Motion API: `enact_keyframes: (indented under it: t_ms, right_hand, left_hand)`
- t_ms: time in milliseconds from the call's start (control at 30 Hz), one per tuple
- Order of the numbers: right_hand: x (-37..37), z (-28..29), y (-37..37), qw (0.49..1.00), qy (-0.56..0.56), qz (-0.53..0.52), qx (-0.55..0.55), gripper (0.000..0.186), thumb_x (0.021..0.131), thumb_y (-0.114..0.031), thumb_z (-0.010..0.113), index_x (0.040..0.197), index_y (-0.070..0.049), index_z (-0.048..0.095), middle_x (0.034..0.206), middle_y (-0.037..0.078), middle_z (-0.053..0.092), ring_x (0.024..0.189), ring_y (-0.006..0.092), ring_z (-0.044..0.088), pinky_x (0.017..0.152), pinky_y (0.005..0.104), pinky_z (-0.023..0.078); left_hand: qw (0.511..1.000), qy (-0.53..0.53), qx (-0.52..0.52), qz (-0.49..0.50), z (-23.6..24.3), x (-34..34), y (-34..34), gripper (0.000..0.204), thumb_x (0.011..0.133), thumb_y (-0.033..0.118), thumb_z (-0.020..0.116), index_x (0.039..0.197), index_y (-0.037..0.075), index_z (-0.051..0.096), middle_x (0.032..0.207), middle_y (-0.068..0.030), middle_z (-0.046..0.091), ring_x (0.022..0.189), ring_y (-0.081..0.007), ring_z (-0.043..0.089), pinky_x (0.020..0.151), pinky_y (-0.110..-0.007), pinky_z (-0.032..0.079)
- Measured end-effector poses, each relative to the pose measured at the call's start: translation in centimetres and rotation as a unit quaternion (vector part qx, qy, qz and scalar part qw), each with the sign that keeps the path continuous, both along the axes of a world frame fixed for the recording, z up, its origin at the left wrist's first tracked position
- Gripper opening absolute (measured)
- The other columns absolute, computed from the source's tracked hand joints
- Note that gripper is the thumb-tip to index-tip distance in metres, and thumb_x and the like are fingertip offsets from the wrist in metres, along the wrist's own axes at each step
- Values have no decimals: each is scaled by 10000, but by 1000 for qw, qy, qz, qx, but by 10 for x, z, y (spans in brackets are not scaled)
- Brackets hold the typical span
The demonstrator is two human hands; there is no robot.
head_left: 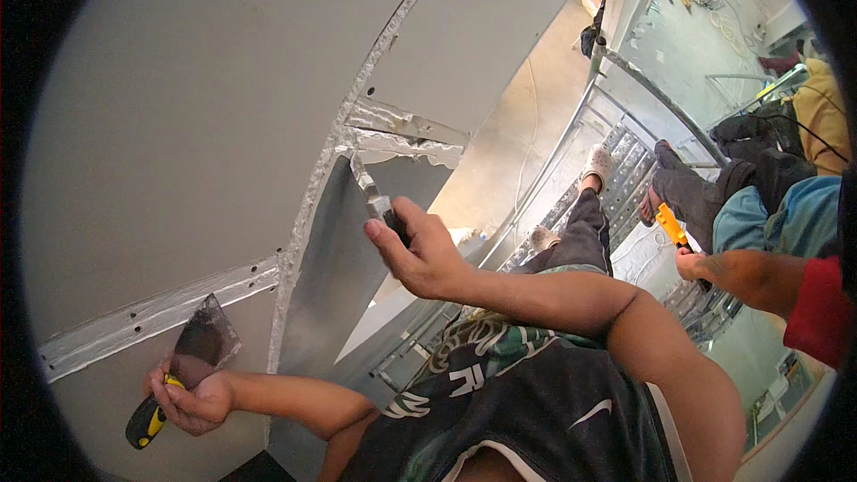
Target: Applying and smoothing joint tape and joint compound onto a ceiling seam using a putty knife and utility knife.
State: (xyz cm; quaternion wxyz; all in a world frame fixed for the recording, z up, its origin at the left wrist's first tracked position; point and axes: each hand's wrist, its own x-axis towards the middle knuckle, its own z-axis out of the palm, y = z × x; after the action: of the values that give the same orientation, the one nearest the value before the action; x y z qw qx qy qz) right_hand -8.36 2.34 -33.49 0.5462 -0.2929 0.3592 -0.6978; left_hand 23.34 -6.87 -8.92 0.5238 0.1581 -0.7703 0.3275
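Note:
My left hand [192, 402] is closed around the yellow-and-black handle of a wide putty knife [207, 339]. Its blade is smeared and lies against or close in front of the grey board, below a pale taped joint [170, 314]. My right hand [424, 250] grips a narrow putty knife [361, 177] by its dark handle. The narrow blade carries pale filler, and its tip is at the curved seam [326, 170] between the grey boards [205, 107]. Beside that tip, strips of white filler [406, 145] cross a smaller joint; whether the blade touches the board I cannot tell.
I am above a perforated metal platform [620, 156] with tubular rails [656, 94]. At my right, another person's hand [692, 265] holds an orange tool [671, 225]. More people are farther right. Tools and cables [714, 4] lie on the floor far below.

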Motion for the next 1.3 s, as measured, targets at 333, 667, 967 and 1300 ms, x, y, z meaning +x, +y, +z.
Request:
enact_keyframes:
  t_ms: [333, 667, 967, 1300]
  right_hand:
    - [-48, -2, 13, 925, 365, -96, 44, 307, 976, -253, 657, 1053, -11, 486, 619, 182, 570, 540, 388, 597, 505, 448, 433]
    - [-130, 2, 41, 914, 404, -1, -27, 383, 1018, -162, 570, 1375, -37, 509, 975, 170, 625, 855, 321, 634, 787, 413, 508]
    - [-188, 12, -31, 813, 567, -82, -103, 450, 921, -451, 707, 732, -63, 582, 549, 84, 564, 453, 307, 567, 469, 399, 429]
    - [-200, 21, -55, 770, 625, -58, -115, 475, 909, -493, 695, 733, -73, 559, 583, 75, 593, 519, 297, 623, 482, 399, 465]
  left_hand:
    - [995, 77, 36, -56, -13, -24, -2, 351, 941, 113, 514, 1040, -193, 654, 1008, -354, 650, 787, -377, 685, 677, -475, 622]
    - [995, 68, 31, -68, -10, -33, 5, 347, 938, 122, 528, 1044, -176, 671, 966, -337, 680, 844, -356, 692, 698, -407, 586]
    - [995, 95, 20, -5, -3, -33, 11, 379, 910, 157, 559, 1028, -183, 676, 952, -320, 683, 822, -337, 678, 698, -386, 561]
    - [996, 74, 47, -8, 1, -20, 18, 369, 906, 168, 587, 1019, -172, 672, 923, -320, 664, 807, -377, 648, 665, -420, 544]
